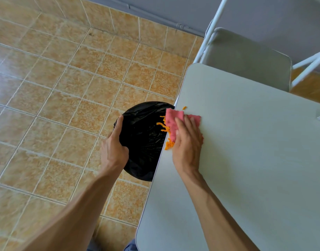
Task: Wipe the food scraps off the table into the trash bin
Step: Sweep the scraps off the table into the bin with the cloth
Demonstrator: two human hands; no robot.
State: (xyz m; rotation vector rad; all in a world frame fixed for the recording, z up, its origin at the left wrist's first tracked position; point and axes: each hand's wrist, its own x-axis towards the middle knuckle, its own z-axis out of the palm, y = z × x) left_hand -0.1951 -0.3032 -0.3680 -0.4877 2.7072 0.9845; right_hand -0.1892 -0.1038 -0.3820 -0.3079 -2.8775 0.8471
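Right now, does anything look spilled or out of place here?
Only the orange scraps: they are tumbling off the table edge under the pink cloth toward the black-lined bin. One stray bit sits on the table beyond the cloth.

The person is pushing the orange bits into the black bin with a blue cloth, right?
Not quite: the head view shows the cloth is pink, not blue. The right hand pushes the orange bits off the table into the black bin.
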